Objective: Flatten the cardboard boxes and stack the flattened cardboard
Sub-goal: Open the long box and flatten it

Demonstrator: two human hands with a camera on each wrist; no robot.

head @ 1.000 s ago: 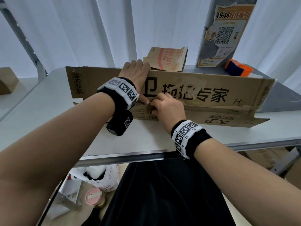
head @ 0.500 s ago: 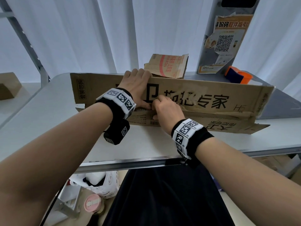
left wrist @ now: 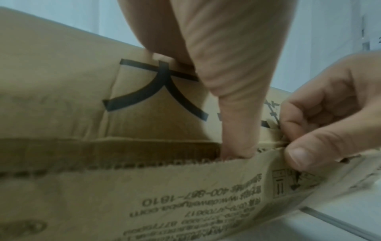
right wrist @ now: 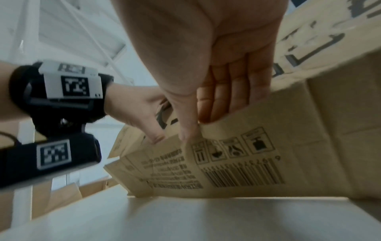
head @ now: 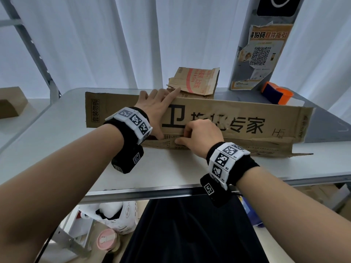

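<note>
A long brown cardboard box [head: 237, 120] lies across the white table [head: 57, 141]. Behind it sits a smaller torn cardboard piece [head: 197, 82]; to that piece's right stands a grey post [head: 245, 35], then an orange tape dispenser [head: 277, 93].

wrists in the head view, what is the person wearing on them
Both forearms are bare, with no sleeves. The left wrist and the right wrist each carry a black fabric band topped by a curved row of white tiles printed with black square markers. A black camera block with its own marker hangs under each band. A thin black cable runs from the right one.
</note>
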